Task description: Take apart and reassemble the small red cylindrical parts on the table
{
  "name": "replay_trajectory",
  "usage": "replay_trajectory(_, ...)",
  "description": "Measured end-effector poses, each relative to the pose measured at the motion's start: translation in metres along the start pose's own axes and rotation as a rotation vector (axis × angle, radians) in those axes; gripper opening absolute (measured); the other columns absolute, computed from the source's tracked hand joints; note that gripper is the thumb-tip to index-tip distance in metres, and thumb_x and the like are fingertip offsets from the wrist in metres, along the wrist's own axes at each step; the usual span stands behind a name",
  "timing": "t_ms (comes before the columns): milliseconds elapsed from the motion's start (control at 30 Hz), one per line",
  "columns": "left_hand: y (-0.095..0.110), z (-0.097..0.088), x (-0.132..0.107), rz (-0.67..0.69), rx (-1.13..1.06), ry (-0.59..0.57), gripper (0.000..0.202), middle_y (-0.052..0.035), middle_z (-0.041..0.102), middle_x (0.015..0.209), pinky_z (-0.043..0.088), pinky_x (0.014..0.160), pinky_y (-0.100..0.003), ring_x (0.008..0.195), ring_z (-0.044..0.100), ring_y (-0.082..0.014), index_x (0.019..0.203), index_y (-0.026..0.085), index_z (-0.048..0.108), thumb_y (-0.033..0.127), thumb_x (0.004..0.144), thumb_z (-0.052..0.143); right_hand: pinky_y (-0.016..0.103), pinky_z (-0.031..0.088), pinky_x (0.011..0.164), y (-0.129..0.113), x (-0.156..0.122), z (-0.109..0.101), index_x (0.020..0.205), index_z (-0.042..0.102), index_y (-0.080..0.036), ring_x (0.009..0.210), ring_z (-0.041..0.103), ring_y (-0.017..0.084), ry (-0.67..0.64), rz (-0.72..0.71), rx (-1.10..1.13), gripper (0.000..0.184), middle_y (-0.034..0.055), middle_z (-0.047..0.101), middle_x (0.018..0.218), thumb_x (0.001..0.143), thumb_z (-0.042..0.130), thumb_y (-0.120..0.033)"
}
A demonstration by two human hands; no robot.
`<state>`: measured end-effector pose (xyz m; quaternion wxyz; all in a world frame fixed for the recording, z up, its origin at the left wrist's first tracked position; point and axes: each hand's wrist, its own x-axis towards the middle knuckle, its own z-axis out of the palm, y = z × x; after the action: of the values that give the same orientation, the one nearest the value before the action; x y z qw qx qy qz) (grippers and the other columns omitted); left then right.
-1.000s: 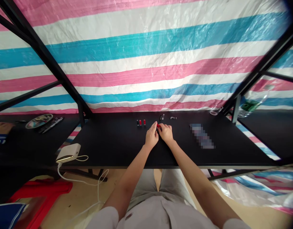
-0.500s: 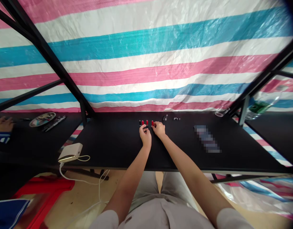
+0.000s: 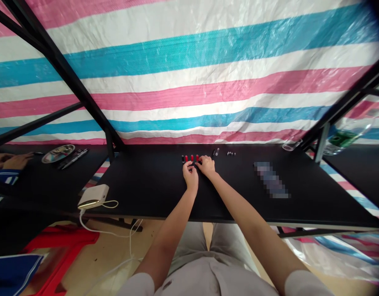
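on the black tabletop [image 3: 140, 181], a short row of small cylinders sits toward the far edge, a little left of midway between the side edges. from the left side these are a black cylinder [image 3: 183, 158], a red cylinder [image 3: 186, 158] just beside it, a middle red cylinder [image 3: 192, 158] and a right-end red cylinder [image 3: 197, 158]. the right hand [image 3: 207, 165] has its fingertips at the right-end red cylinder, on the side toward the right edge; whether they grasp it or only touch it, i cannot tell. the left hand [image 3: 191, 176] is on the near-edge side of the row, fingers curled and fingertips close to the red pieces; i cannot tell whether it grasps anything.

nearer the far edge, to the right of the row, are a small dark piece [image 3: 213, 152] and a clear piece [image 3: 217, 151] side by side, then a few tiny shiny bits [image 3: 231, 153]. a clear cup [image 3: 292, 144] is by the far right corner. an oblong item [image 3: 271, 180], blurred into squares, lies slanted toward the right edge. a white block [image 3: 93, 196] with a cable sits at the near left corner. beyond the left edge, on another table, another person's hands [image 3: 18, 160] are near a shiny plate [image 3: 58, 153] and some pens [image 3: 75, 158].
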<state>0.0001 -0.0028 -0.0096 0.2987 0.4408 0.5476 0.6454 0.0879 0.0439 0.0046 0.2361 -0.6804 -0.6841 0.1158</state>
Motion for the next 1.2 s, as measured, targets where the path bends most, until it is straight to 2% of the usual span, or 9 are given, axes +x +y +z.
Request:
replay_trajectory(100,0.004,0.001,-0.003,0.060,0.056,-0.009,0.026,-0.0069,0.058,0.100,0.047,0.071,-0.025,0.080,0.057,-0.0118,0.098,0.018,0.052,0.010,0.074,0.045,0.032,0.037,0.075,0.011,-0.010,-0.006,0.093,0.058,-0.020,0.092,0.051,0.020,0.055,-0.063,0.036,0.018,0.0056,0.060,0.097,0.080,0.052,-0.031)
replay_trajectory(167,0.008,0.003,-0.006,0.126,0.104,-0.060,0.024,-0.0059,0.059,0.094,0.047,0.070,-0.024,0.076,0.057,-0.0113,0.097,0.017,0.052,0.011,0.075,0.045,0.032,0.038,0.075,0.023,-0.016,-0.011,0.093,0.058,-0.020,0.089,0.052,0.019,0.102,-0.089,0.081,0.018,0.0053,0.061,0.094,0.081,0.048,-0.028)
replay_trajectory(367,0.020,0.007,-0.021,0.354,0.330,-0.387,0.023,-0.0016,0.060,0.078,0.047,0.068,-0.024,0.061,0.054,-0.0091,0.100,0.019,0.053,0.016,0.079,0.045,0.032,0.043,0.076,0.065,-0.028,-0.023,0.089,0.060,-0.017,0.079,0.055,0.018,0.252,-0.101,0.200,0.021,0.0068,0.062,0.087,0.079,0.043,-0.023)
replay_trajectory(533,0.016,0.013,-0.023,0.441,0.479,-0.571,0.042,-0.0014,0.061,0.083,0.047,0.078,-0.028,0.075,0.057,-0.0126,0.118,0.021,0.044,0.011,0.077,0.044,0.035,0.045,0.081,0.086,-0.031,-0.029,0.090,0.060,-0.016,0.084,0.057,0.020,0.294,-0.147,0.280,0.023,0.0085,0.062,0.089,0.076,0.043,-0.021)
replay_trajectory(733,0.015,0.042,-0.005,0.398,0.576,-0.633,0.066,-0.0108,0.057,0.106,0.044,0.086,-0.035,0.096,0.056,-0.0193,0.136,0.017,0.023,0.008,0.074,0.044,0.038,0.040,0.095,0.094,-0.022,-0.031,0.093,0.062,-0.017,0.107,0.052,0.021,0.236,-0.100,0.309,0.027,0.0104,0.057,0.111,0.072,0.047,-0.016)
replay_trajectory(833,0.019,0.062,0.009,0.351,0.589,-0.634,0.066,-0.0142,0.057,0.103,0.043,0.086,-0.037,0.097,0.056,-0.0238,0.134,0.015,0.029,0.006,0.071,0.049,0.036,0.038,0.098,0.094,-0.017,-0.033,0.098,0.062,-0.016,0.112,0.050,0.020,0.152,-0.049,0.278,0.030,0.0103,0.055,0.118,0.072,0.048,-0.014)
replay_trajectory(933,0.021,0.078,0.022,0.331,0.585,-0.611,0.067,-0.0130,0.059,0.094,0.043,0.084,-0.037,0.093,0.057,-0.0257,0.131,0.017,0.037,0.005,0.067,0.054,0.036,0.035,0.101,0.092,-0.014,-0.034,0.104,0.061,-0.017,0.116,0.048,0.019,0.081,-0.025,0.230,0.033,0.0100,0.052,0.123,0.073,0.050,-0.014)
replay_trajectory(1033,0.020,0.089,0.032,0.336,0.660,-0.619,0.061,-0.0117,0.058,0.091,0.042,0.083,-0.036,0.093,0.057,-0.0250,0.126,0.018,0.043,0.006,0.068,0.055,0.039,0.033,0.102,0.092,-0.011,-0.033,0.108,0.060,-0.018,0.117,0.046,0.020,0.044,-0.020,0.192,0.035,0.0095,0.050,0.127,0.074,0.051,-0.015)
replay_trajectory(1200,0.021,0.098,0.042,0.371,0.808,-0.560,0.031,-0.0123,0.058,0.091,0.044,0.080,-0.036,0.088,0.057,-0.0239,0.105,0.016,0.055,0.008,0.076,0.049,0.043,0.028,0.103,0.091,-0.004,-0.026,0.112,0.058,-0.018,0.123,0.039,0.022,0.022,-0.013,0.116,0.036,0.0113,0.046,0.129,0.078,0.048,-0.017)
